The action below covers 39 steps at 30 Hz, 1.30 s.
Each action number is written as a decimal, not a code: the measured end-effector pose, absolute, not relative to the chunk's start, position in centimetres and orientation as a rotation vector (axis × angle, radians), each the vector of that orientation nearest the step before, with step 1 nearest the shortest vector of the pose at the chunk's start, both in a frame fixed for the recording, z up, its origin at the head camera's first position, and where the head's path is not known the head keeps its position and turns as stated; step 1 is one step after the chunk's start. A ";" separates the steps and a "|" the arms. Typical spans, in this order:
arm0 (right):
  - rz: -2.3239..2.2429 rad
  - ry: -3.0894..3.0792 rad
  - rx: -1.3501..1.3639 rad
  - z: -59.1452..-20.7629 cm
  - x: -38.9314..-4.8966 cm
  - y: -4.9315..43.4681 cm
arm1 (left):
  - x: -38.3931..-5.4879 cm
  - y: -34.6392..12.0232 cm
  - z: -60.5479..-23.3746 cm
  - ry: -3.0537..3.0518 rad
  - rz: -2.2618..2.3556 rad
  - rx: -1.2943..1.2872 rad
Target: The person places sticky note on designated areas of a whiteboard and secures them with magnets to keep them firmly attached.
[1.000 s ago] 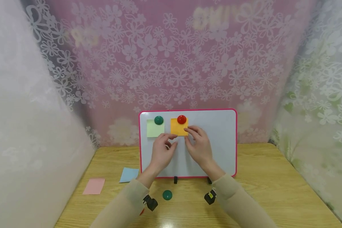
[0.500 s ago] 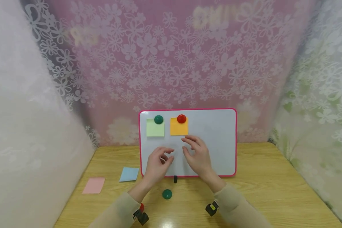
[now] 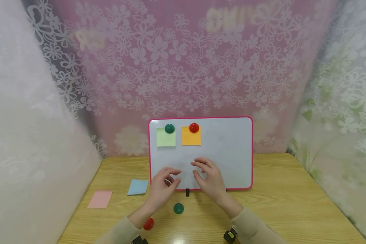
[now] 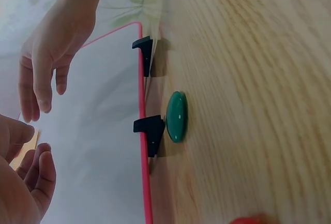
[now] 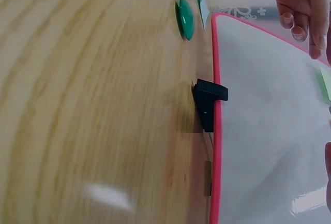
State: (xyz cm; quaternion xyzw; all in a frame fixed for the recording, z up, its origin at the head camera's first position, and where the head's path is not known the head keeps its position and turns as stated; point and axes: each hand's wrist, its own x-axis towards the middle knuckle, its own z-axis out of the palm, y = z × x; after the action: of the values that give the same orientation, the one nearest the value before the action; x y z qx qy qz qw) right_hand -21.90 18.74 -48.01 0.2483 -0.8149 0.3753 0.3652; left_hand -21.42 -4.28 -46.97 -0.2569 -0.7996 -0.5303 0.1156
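Note:
A pink-framed whiteboard stands on the wooden table. On its upper left a green magnet overlaps a pale green sticky note; beside it a red magnet overlaps an orange sticky note. My left hand hovers before the board's lower left, fingers loosely bent, nothing in it. My right hand is in front of the lower middle, also holding nothing, its fingers relaxed. Both hands show in the left wrist view, the right one above.
A loose green magnet and a red magnet lie on the table in front of the board. To the left are a blue sticky note and a pink one. Black clip feet hold the board's bottom edge.
Both hands have drawn down and back from the orange note toward the board's lower edge. The red magnet on the table, earlier mostly covered by the left arm, now shows.

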 end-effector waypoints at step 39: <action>0.937 -2.788 1.013 -50.0 -18.0 19.1 | -19.4 -13.5 -50.2 -2.396 -1.553 -0.554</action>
State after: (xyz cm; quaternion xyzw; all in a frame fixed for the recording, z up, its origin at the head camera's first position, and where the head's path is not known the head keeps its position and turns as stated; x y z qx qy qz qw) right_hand -17.97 19.13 -49.99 0.3255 -0.8962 0.3011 0.0157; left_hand -19.42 -13.53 -50.21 -0.1891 -0.8182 -0.5303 0.1165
